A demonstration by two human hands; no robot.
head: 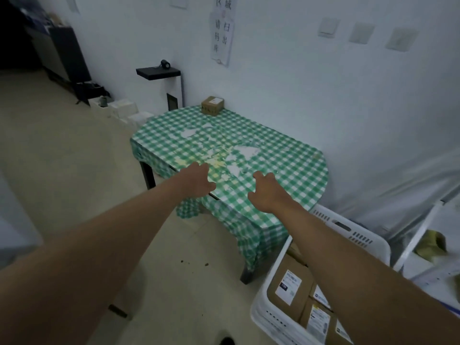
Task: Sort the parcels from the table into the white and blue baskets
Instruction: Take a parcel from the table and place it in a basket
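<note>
— Starting with the biggest thing, what fills the middle?

— A table with a rounded end, draped in a glossy green-and-white checked cloth that is worn through in pale patches near the centre.

— And the baskets?

— Only the white basket shows, at about 5 o'clock from the table: slotted plastic walls, several flat brown cardboard parcels with white labels lying inside.

— Anything left on the table?

— One small cardboard box, cube-shaped with a white label on top, at the far 12 o'clock edge against the wall.

— The hands?

— Both reach out over the near side of the cloth. The left hand, at 7 o'clock, and the right hand, at 5 o'clock, each have loosely bent, spread fingers and grip nothing.
</note>
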